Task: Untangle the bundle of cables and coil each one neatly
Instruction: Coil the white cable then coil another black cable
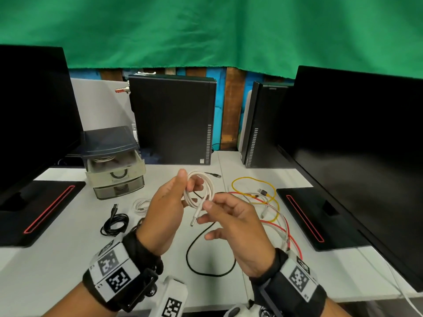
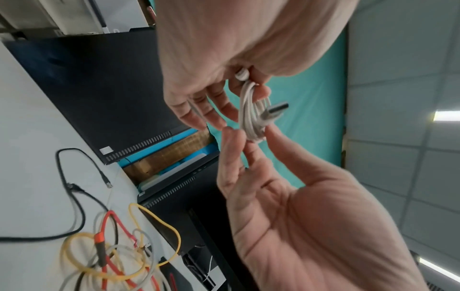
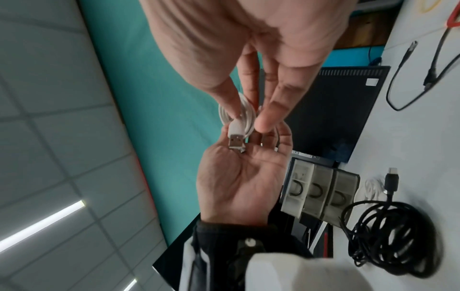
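L hand (image 1: 164, 209) grips white coil (image 1: 201, 188) held above table (image 1: 68, 259); R hand (image 1: 233, 225) pinches its plug end (image 1: 194, 219); black coil (image 1: 115, 224) lies left; coloured tangle (image 1: 263, 202) lies right.

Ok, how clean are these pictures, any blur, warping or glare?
Head view: sharp at the white cable coil, monitor edges bow from the wide lens. Left wrist view: the tangled cables smear. Right wrist view: the black coiled cable is soft; ceiling light strips glare.
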A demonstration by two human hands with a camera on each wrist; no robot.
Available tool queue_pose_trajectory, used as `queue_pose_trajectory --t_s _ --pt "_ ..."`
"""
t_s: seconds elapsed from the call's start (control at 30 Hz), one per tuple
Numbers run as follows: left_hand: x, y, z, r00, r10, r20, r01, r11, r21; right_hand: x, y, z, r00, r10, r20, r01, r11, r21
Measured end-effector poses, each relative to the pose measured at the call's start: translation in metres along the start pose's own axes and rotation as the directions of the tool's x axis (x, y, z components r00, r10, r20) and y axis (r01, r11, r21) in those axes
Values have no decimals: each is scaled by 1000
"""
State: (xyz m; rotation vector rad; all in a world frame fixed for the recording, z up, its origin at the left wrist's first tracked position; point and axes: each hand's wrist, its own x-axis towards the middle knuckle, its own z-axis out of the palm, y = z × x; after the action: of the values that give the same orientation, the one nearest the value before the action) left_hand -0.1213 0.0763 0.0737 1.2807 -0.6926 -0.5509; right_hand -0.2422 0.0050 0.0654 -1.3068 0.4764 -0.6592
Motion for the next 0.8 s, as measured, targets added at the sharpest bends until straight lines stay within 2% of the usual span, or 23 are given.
queue_pose_trajectory --t_s 0.07,0.13,0.2,0.23,0.27,0.3,0.33,0.4,0.47,0.6,0.67,0.8 --pt "1 -7 1 1000 -9 -21 10 999 51 2 3 1 997 -44 -63 45 999 18" --pt "4 -16 0 992 121 -31 -110 963 248 5 5 1 988 -101 -115 100 995 -9" --pt "10 -22 -8 945 327 19 -287 797 532 11 7 0 977 -146 -156 137 988 -66" --pt "13 -21 -14 928 365 76 -324 689 649 16 9 -1 971 -162 -176 147 984 -97" --pt "16 -17 -20 929 340 145 -333 598 729 21 10 -2 965 -175 -197 153 981 -122" --pt "19 -10 -27 944 263 197 -315 553 771 26 12 -4 960 -178 -218 150 979 -139" --pt "24 -3 -36 963 161 215 -268 564 781 31 14 -5 957 -175 -232 143 978 -150" --pt "30 19 -57 984 42 174 -156 682 715 44 19 -10 959 -145 -245 102 978 -181" --pt "33 43 -79 995 70 72 -100 754 649 59 26 -15 963 -91 -254 40 979 -200" --pt "29 79 -114 979 184 -94 -109 847 520 93 42 -16 968 46 -248 -89 982 -167" --pt "25 88 -122 971 196 -137 -115 885 452 113 57 -11 965 129 -230 -175 965 -194" --pt "22 92 -130 960 230 -160 -148 900 409 148 91 8 933 296 -207 -347 894 -285"
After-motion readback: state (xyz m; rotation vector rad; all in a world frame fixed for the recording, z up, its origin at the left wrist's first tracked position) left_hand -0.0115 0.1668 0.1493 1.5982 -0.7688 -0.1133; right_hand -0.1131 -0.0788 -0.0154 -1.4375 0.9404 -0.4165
